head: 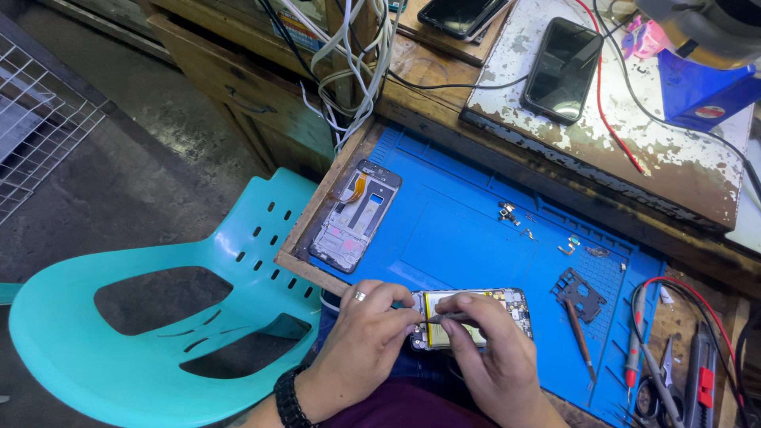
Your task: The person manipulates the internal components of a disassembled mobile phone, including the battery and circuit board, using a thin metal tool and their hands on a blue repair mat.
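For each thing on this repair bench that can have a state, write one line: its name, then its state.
Opened phone: back off, battery exposed, held at the mat's near edge.
Left hand: gripping the phone's left end.
Right hand: pressing a thin tool onto the battery.
Phone frame: stripped, lying flat on the blue mat.
Dark phone: screen off, lying on the chipped white board.
Teal chair: unoccupied.

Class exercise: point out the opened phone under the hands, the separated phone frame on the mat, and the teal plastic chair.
opened phone (pixel 507 299), head view, on its exposed circuit board.
phone frame (pixel 354 218), head view, on its middle panel.
teal plastic chair (pixel 71 317), head view, on the seat's left part.
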